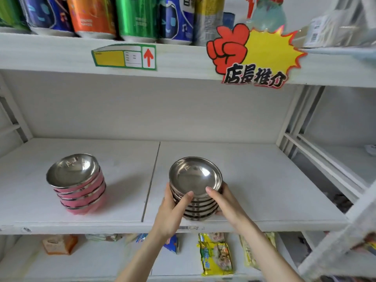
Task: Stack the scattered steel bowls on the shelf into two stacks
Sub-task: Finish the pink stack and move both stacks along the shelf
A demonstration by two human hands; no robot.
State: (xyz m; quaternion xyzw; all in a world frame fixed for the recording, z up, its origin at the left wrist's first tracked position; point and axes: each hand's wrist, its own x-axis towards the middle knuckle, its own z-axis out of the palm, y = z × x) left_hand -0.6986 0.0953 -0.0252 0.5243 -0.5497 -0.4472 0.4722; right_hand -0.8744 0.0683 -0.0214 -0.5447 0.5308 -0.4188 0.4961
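Two stacks of bowls stand on the white middle shelf (264, 180). The left stack (78, 188) holds several bowls with pink outsides and steel insides, leaning slightly. The right stack (196, 190) is plain steel, several bowls high, near the shelf's front edge. My left hand (175, 208) grips the steel stack's left side with the thumb on the top rim. My right hand (225, 200) holds its right side, thumb also on the rim. The lower front of that stack is partly hidden by my fingers.
Drink cans (134, 17) line the shelf above, with a price tag (124, 57) and a red-and-yellow promo sign (254, 55) on its front edge. Snack packets (215, 255) and an orange box (59, 244) lie on the shelf below. A white metal frame (293, 123) stands at right.
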